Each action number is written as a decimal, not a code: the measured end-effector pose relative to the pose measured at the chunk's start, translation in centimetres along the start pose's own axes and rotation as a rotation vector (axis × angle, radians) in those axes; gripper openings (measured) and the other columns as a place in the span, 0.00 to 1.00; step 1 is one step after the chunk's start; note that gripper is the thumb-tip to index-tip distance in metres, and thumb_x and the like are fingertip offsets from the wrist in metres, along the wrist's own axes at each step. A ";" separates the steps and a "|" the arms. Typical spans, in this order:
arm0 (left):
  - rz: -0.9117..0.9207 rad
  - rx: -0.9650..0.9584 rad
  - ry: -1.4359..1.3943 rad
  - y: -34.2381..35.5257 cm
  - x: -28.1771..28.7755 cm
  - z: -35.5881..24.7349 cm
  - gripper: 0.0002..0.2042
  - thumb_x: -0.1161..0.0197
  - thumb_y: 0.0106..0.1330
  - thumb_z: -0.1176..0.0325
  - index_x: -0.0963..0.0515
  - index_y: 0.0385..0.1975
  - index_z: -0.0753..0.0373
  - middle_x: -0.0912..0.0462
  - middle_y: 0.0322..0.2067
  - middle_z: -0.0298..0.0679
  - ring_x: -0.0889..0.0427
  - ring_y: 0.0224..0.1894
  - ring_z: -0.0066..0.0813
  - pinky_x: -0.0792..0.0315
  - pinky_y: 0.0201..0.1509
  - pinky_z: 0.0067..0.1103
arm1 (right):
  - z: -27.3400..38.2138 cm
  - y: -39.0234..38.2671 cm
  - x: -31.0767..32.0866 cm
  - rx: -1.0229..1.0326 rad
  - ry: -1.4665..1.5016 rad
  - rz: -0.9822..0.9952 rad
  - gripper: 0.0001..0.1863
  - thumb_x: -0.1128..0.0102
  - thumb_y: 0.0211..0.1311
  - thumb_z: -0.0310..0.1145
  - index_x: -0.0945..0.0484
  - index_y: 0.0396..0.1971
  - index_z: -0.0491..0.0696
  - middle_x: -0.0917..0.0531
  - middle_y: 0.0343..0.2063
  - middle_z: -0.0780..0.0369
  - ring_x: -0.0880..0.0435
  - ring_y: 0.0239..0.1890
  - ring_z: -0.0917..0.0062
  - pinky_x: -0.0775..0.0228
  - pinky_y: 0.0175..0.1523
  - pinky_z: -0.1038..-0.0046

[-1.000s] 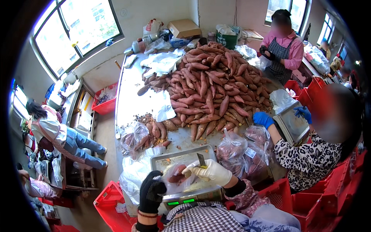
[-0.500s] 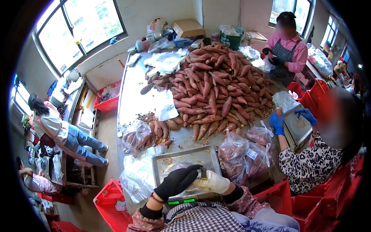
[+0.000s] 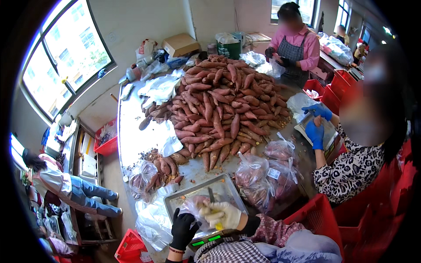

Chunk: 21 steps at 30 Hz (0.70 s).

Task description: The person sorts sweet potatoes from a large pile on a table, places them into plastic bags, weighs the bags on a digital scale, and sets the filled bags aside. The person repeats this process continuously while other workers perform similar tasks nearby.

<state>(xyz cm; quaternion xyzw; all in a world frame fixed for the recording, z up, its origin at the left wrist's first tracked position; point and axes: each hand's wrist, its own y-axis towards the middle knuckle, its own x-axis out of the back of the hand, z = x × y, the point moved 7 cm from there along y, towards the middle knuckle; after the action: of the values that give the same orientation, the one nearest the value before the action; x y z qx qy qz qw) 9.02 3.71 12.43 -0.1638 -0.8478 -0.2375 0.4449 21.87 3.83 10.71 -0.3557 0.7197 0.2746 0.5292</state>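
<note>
I am looking down at a long metal counter (image 3: 131,131), and I am taking the big heap of sweet potatoes (image 3: 223,105) in its middle as my landmark. Beyond the heap, a person in a pink top and checked apron (image 3: 294,48) is standing at the far end of the counter. To the right of the heap, a second person in a patterned top (image 3: 355,166) is leaning in, both blue-gloved hands resting on a small scale tray (image 3: 320,131). On the near right side of the heap, filled clear bags of sweet potatoes (image 3: 263,175) are sitting bunched together. On its near left side, a smaller scatter of loose sweet potatoes (image 3: 164,166) is lying beside another bag.

Nearer to me than the heap, a steel weighing tray (image 3: 228,188) is sitting on a scale. A thin clear plastic bag (image 3: 193,206) is lying in that tray, with what seems to be a sweet potato inside, though the plastic is blurring it. My left hand (image 3: 183,228), in a black glove, is spreading wide against the bag's near edge. My right hand (image 3: 221,215), in a pale glove, is curling closed around the bag's gathered top.
</note>
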 end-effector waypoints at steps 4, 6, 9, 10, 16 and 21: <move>-0.019 0.034 0.085 0.3 1.4 -0.9 0.11 0.29 0.53 0.64 0.26 0.20 0.58 0.21 0.24 0.36 0.21 0.34 0.38 0.34 0.57 0.38 | 6.5 -0.6 2.8 0.370 -0.123 -0.058 0.27 0.51 0.67 0.25 0.37 0.66 0.49 0.19 0.42 0.63 0.40 0.14 0.92 0.45 0.24 0.87; 0.013 0.144 0.102 0.1 0.6 -0.2 0.11 0.29 0.53 0.64 0.26 0.19 0.58 0.22 0.23 0.36 0.22 0.33 0.39 0.30 0.47 0.36 | 6.3 -0.6 1.0 0.407 -0.677 -0.201 0.29 0.49 0.65 0.25 0.38 0.67 0.49 0.18 0.45 0.61 0.37 0.16 0.92 0.42 0.25 0.87; 0.323 0.495 -0.480 -2.6 -3.9 3.9 0.12 0.33 0.60 0.63 0.25 0.20 0.60 0.28 0.18 0.36 0.27 0.20 0.30 0.35 0.25 0.25 | 8.0 1.3 2.1 0.721 -1.680 -0.342 0.34 0.51 0.63 0.23 0.43 0.70 0.57 0.16 0.47 0.58 0.25 0.22 0.83 0.31 0.30 0.81; 0.369 0.732 -0.812 -1.5 -3.1 1.7 0.15 0.42 0.68 0.61 0.25 0.21 0.63 0.29 0.18 0.33 0.32 0.16 0.24 0.39 0.21 0.22 | 8.5 1.2 2.4 0.774 -1.769 -0.419 0.35 0.50 0.63 0.24 0.43 0.70 0.58 0.15 0.45 0.58 0.23 0.23 0.82 0.30 0.31 0.79; -0.120 0.633 -1.415 0.6 -2.2 0.2 0.24 0.49 0.66 0.73 0.35 0.64 0.64 0.25 0.54 0.39 0.25 0.44 0.24 0.28 0.39 0.16 | 7.0 0.4 1.5 0.870 -1.819 -0.658 0.39 0.34 0.60 0.38 0.42 0.70 0.58 0.13 0.38 0.57 0.20 0.23 0.79 0.27 0.33 0.75; 0.034 0.391 -0.742 0.8 -2.1 1.1 0.35 0.51 0.54 0.90 0.39 0.67 0.67 0.35 0.66 0.44 0.39 0.70 0.33 0.45 0.71 0.27 | 2.0 0.4 0.0 0.557 -1.303 -0.356 0.44 0.34 0.56 0.27 0.46 0.72 0.54 0.21 0.33 0.69 0.29 0.31 0.89 0.33 0.38 0.85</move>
<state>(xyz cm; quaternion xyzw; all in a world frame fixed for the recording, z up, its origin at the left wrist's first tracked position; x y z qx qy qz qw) 9.84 4.78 10.34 -0.1647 -0.9769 0.0101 0.1360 22.65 5.58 10.14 -0.0839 0.2333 0.1471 0.9575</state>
